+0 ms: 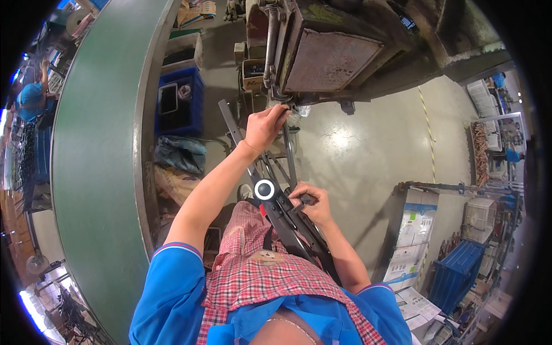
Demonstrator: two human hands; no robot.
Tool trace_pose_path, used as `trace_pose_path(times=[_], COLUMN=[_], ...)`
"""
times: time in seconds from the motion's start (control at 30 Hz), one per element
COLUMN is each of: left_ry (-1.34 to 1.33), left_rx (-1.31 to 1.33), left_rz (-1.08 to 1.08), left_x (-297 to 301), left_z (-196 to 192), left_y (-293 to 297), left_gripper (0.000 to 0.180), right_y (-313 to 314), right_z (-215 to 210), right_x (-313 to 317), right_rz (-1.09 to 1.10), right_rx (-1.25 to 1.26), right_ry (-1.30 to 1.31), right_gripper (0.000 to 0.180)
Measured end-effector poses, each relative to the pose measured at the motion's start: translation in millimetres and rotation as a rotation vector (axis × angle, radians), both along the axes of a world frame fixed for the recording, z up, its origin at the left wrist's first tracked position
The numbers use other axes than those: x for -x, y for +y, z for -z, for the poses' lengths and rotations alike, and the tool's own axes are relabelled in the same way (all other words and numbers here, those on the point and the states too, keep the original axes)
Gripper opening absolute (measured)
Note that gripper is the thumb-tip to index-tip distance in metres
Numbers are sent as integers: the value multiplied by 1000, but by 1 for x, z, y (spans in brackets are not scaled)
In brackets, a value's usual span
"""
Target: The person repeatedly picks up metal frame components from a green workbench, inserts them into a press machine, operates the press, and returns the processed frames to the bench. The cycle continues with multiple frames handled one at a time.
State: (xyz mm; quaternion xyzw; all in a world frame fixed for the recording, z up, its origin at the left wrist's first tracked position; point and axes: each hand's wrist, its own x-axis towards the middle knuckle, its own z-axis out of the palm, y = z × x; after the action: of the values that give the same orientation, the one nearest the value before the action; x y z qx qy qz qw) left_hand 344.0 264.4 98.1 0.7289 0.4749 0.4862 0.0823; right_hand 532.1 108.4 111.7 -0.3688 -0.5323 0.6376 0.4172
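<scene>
A seated person in a blue shirt and a red checked apron [253, 270] works a black metal frame [287, 213] of hinged bars that runs from the lap up to a rusty machine [328, 52] ahead. The left hand [264, 126] is stretched forward and closed around the upper ends of the frame's bars, right at the machine's lower edge, where a coiled hose [270, 40] hangs. The right hand [310, 204] sits low, near the lap, its fingers curled tight on a dark fitting on the frame's right side. Just left of that hand, a round white-and-black knob [265, 189] marks the frame's joint.

A long green conveyor belt [98, 161] curves along the person's left. Between the belt and the machine, a blue crate [181, 115] stands on the concrete floor [368, 149], with a grey bag [178, 152] just in front of it. A yellow line [428, 129] crosses the floor to the right. Stacked cartons [411, 241] and another blue bin [457, 273] stand at the lower right. At the far left, another person in blue [31, 98] works beyond the belt.
</scene>
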Motion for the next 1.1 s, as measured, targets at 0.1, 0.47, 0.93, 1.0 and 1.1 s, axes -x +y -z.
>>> trace_pose_path(times=[0.1,0.47,0.93,1.0,1.1], left_ry=[148,-299,-1476,-1462,-1342], left_rx=[2,557,1493,1511,1539], left_rz=[4,-280,342,292,229], left_x=[2,34,-42,-43,-42], left_z=[-4,14,-3,-7,-14], left_y=[0,-149,-257,-259,-264], left_gripper=[13,46,56,56,57], right_y=[6,15,12,16,38], right_z=[5,-3,10,9,12], right_x=[-9,-20,-19,-18,-15], right_rz=[-94,-212,-53,-22,63], right_rx=[86,210,174,171,234], right_ry=[96,257,248,251,94], right_gripper=[12,30,37,36,27])
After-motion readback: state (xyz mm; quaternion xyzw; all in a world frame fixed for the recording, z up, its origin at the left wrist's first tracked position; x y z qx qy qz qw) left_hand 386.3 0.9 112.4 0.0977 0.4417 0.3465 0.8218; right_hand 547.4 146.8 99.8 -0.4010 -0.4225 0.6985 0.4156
